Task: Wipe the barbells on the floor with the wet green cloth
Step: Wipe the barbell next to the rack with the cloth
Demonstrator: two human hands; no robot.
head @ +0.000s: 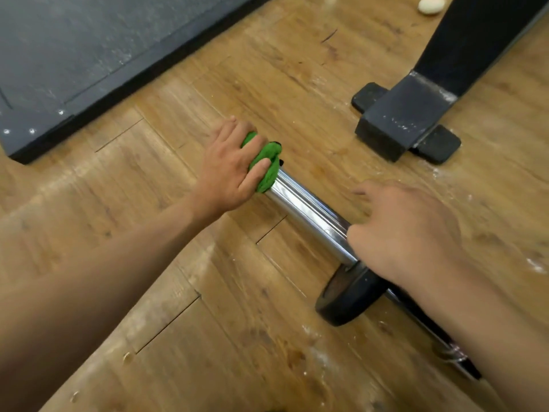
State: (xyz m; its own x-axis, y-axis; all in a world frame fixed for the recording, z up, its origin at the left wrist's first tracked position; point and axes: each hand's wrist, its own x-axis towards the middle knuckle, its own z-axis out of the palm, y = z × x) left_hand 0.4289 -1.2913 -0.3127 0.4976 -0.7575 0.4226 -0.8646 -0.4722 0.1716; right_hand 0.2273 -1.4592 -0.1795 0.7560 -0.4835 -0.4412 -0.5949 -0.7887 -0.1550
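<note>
Green cloth [266,171] clenched in the left grip [230,171], wrapped on the chrome barbell [309,209] end!
Right grip [407,230] lies over it beside the black collar [347,298], clasp unclear; barbell flat on the wooden floor [208,292].

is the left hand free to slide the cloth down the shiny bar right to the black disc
Probably not fully. From the cloth in the left hand the bar lies bare, but the right hand rests on it just before the disc.
</note>
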